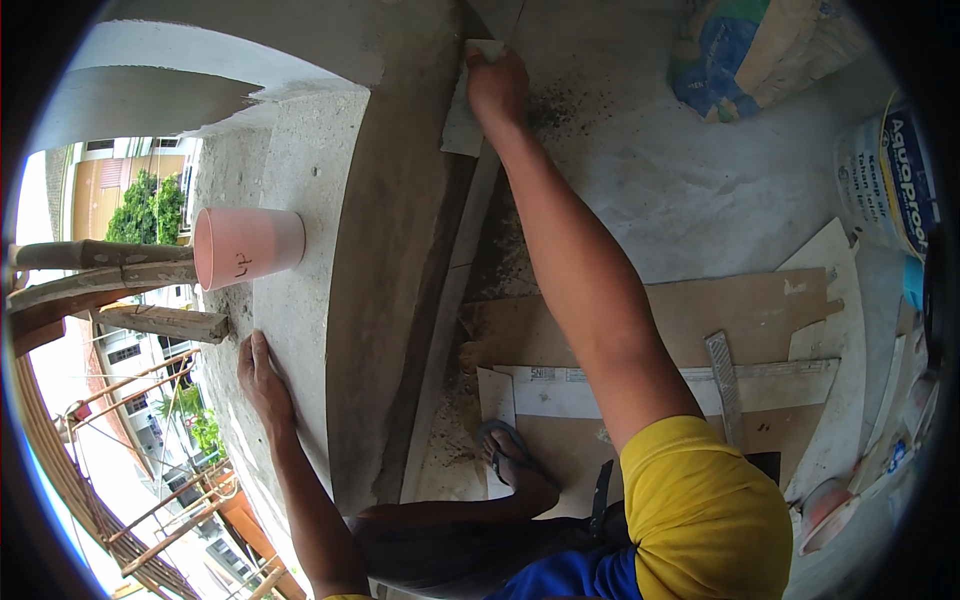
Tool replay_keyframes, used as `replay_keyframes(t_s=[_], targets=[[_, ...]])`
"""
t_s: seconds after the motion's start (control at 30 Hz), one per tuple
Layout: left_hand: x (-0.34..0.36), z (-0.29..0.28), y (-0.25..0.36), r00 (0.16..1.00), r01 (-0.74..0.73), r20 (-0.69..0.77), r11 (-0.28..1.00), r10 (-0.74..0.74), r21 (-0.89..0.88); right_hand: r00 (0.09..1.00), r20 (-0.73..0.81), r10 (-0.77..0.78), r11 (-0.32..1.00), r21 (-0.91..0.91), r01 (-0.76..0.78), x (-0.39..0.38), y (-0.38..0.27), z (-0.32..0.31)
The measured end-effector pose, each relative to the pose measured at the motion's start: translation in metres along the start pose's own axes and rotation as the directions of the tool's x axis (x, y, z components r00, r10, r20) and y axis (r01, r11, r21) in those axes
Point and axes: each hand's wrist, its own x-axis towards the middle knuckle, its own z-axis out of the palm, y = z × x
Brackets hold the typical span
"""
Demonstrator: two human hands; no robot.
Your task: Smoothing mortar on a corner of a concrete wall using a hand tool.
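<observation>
My right hand reaches far forward to the foot of the grey plastered wall. Its fingers are closed on a thin, pale flat sheet, which lies against the wall's lower edge. Whether the sheet is paper, card or something stiffer I cannot tell. On the left, my left hand lies flat on the concrete ledge on top of the wall, holding nothing. Beyond that hand, a pink translucent plastic cup with dark marks lies on its side on the ledge.
Flattened cardboard covers the floor by my sandalled foot, with a metal strip on it. A sack and a labelled bucket stand at the right. Bamboo scaffolding and timber rise outside the ledge.
</observation>
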Motion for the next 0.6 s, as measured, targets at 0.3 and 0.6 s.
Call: replay_keyframes(t_s=[0.3, 0.6], targets=[[0.000, -0.003, -0.001, 1.000, -0.012, -0.005, 1.000, 0.012, 0.020, 0.999, -0.021, 0.033, 0.999, 0.027, -0.032, 0.000, -0.017, 0.002], [0.002, -0.003, 0.000, 1.000, 0.006, -0.002, 1.000, -0.006, 0.007, 1.000, 0.021, 0.000, 0.999, -0.039, 0.001, 0.002, -0.011, 0.003]])
